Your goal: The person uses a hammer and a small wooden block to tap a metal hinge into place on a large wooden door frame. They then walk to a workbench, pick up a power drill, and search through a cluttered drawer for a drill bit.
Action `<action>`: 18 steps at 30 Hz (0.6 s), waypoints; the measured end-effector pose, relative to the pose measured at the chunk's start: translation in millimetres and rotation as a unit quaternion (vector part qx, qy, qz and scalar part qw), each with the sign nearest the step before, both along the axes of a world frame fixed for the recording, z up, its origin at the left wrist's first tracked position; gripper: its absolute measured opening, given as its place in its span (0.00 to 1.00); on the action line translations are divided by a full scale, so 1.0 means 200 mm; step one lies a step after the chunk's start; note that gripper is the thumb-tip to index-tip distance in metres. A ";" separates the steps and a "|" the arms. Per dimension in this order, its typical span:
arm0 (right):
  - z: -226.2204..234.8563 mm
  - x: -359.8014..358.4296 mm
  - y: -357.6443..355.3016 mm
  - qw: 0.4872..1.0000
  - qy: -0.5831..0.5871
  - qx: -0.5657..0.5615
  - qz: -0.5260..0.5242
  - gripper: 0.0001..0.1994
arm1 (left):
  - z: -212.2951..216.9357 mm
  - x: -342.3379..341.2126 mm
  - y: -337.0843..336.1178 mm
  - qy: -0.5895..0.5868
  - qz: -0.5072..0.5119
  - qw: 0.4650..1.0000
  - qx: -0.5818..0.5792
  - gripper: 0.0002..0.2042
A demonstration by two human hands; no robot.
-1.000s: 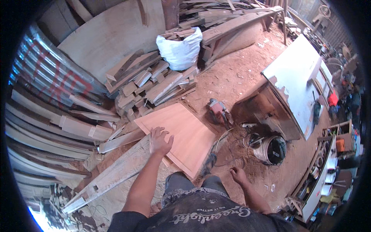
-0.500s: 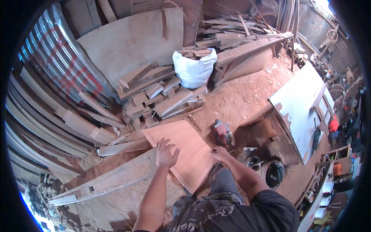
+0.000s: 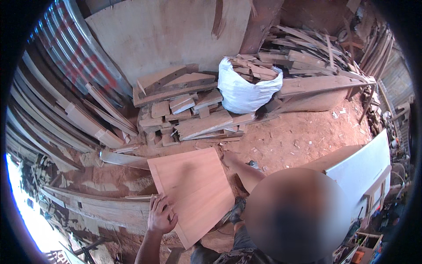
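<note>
A flat, light reddish-brown wooden panel (image 3: 198,189) lies tilted in front of my legs, with a narrow strip along its left side. My left hand (image 3: 161,215) rests at the panel's left edge, its fingers bent but apart. Past the panel's upper right side, what looks like my right hand (image 3: 230,159) reaches low over the dusty ground. Its fingers are not clear. A large round blur hides the rest of that arm and whatever lies under it.
A long timber beam (image 3: 110,207) runs left of the panel. Ahead are stacked wood offcuts (image 3: 204,125) and a white sack (image 3: 246,97) full of scraps. Long boards (image 3: 52,110) lean at the left. A white-topped board (image 3: 362,165) stands at the right.
The view has shifted, and the panel appears lower and further left. My left hand has slid along its edge. My right hand has left the panel's corner and reaches beyond it.
</note>
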State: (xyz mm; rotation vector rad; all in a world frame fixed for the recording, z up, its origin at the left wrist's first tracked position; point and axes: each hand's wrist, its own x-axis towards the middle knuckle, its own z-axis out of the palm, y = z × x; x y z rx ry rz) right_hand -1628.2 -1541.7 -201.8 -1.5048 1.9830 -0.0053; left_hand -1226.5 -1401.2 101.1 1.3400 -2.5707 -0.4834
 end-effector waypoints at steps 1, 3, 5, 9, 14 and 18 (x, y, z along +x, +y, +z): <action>-0.04 -0.01 -0.05 1.000 -0.002 -0.008 0.018 0.23 | 0.00 -0.01 -0.01 -0.013 0.000 1.000 0.008 0.19; -0.10 -0.03 -0.16 0.998 -0.003 -0.029 0.050 0.25 | -0.02 -0.03 -0.02 -0.023 0.006 1.000 0.008 0.18; -0.14 0.00 -0.27 0.998 -0.007 -0.041 0.048 0.28 | -0.01 -0.04 -0.02 -0.037 0.010 0.999 0.025 0.18; -0.15 0.03 -0.51 0.995 -0.028 -0.086 0.050 0.32 | -0.03 -0.04 0.00 -0.052 0.038 0.998 0.021 0.17; -0.19 -0.09 -0.91 0.995 0.046 -0.074 0.055 0.43 | -0.03 -0.06 -0.04 -0.065 0.032 0.997 0.040 0.17; -0.18 0.01 -1.21 0.988 0.102 -0.056 0.098 0.45 | -0.03 -0.05 -0.05 -0.079 0.035 0.995 0.059 0.18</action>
